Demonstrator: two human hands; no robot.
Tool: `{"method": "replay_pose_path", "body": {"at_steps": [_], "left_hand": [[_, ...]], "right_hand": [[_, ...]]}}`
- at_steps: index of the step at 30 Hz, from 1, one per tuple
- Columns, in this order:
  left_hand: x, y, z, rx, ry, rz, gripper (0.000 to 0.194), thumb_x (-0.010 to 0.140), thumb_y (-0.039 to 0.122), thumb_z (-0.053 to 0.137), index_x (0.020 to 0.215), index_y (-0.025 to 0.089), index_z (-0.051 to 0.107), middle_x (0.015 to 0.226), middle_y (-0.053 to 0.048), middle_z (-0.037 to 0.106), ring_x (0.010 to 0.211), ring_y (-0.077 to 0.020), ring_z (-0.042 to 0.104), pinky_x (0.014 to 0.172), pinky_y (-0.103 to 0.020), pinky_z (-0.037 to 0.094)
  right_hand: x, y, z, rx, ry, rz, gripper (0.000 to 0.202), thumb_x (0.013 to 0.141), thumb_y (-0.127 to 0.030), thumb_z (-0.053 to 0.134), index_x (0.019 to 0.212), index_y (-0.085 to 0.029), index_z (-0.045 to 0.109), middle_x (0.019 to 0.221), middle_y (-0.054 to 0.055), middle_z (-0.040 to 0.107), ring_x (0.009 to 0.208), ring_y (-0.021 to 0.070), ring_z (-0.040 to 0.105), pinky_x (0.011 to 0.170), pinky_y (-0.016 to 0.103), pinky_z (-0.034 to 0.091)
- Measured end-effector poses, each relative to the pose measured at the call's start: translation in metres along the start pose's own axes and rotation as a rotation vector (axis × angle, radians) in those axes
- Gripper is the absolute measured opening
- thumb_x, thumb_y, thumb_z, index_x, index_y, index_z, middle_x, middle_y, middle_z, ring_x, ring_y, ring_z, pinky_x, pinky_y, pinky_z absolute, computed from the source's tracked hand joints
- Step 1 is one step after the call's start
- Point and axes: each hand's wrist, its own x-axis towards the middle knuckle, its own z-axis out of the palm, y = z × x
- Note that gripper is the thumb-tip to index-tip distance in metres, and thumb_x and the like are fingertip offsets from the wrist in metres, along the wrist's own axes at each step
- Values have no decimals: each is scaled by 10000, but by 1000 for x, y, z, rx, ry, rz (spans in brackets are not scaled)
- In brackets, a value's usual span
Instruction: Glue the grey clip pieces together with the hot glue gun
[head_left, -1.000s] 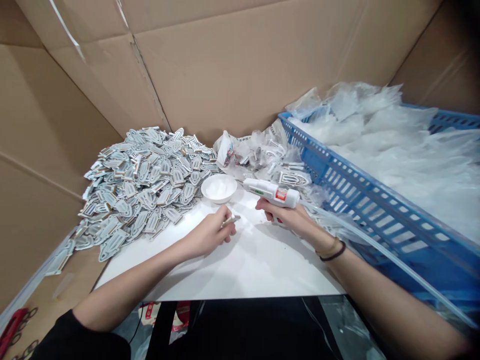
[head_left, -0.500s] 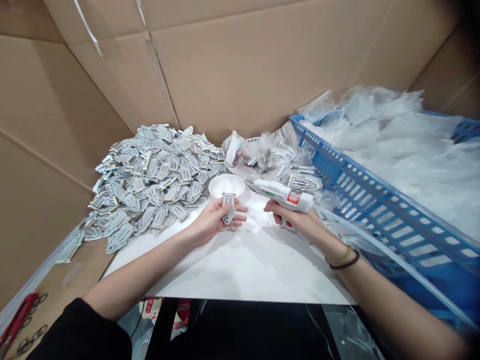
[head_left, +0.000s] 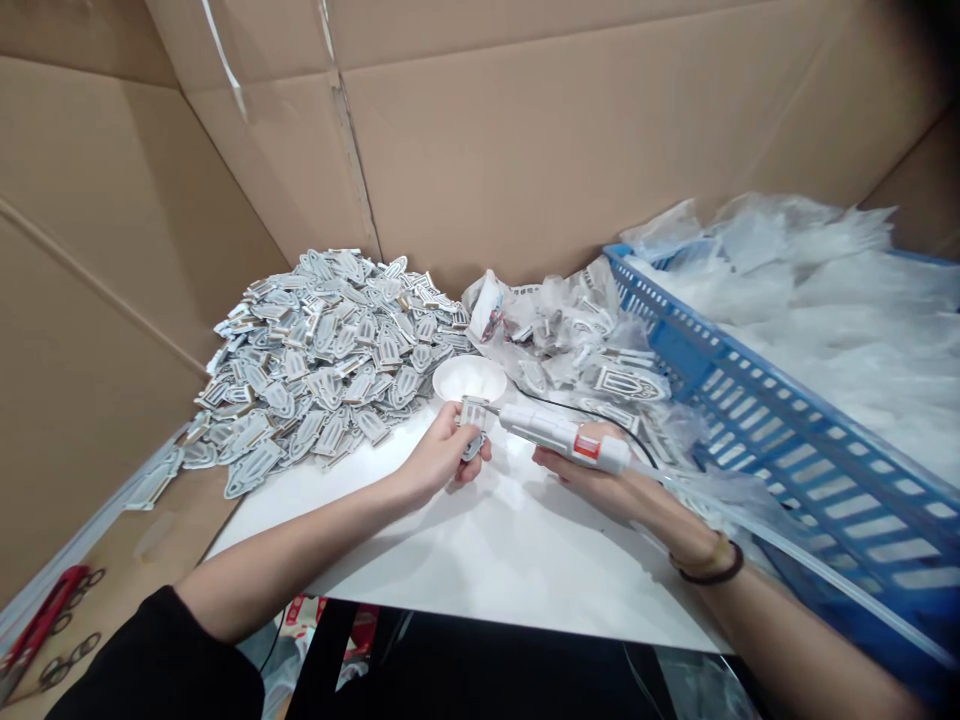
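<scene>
My left hand (head_left: 448,450) pinches a small grey slotted piece (head_left: 472,412) between thumb and fingers, just in front of a white bowl (head_left: 469,378). My right hand (head_left: 600,480) is wrapped round a white glue gun (head_left: 555,430) with a red-orange window. The gun's nozzle points left and meets the upper part of the grey piece; whether glue is coming out is too small to tell. A large heap of similar grey pieces (head_left: 330,350) lies to the left of the bowl on the white table (head_left: 480,560).
Clear plastic bags holding grey pieces (head_left: 570,330) lie behind the gun. A blue basket (head_left: 750,390) full of translucent bags stands at the right. Cardboard walls (head_left: 540,150) enclose the back and left. A red cutter (head_left: 45,615) and dark rings lie at lower left.
The gun's nozzle has come to the grey piece. My left hand's fingers have curled in around the piece from a spread pose. The whole view has shifted slightly.
</scene>
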Motion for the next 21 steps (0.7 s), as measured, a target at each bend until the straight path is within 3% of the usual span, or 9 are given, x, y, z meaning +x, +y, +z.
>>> {"method": "replay_pose_path", "body": {"at_steps": [8,21], "left_hand": [[-3,-1,3,25,-61,36,177,912,300,461,990,230,319,720,69,562,373,-49,423,388,-186,287],[-1,-6,1,-5,-86,17,239,913,356,495,1000,239,305,726,64,574,387,-76,477,427,-214,325]], "right_hand": [[2,-11,0,-65,15,-46,368,821,-397,581,533,-221,434,502,-10,456,479,119,387,493,281,292],[-1,-5,3,-5,37,-3,349,801,-354,606,546,-220,409,502,-25,438,466,102,366,461,263,292]]}}
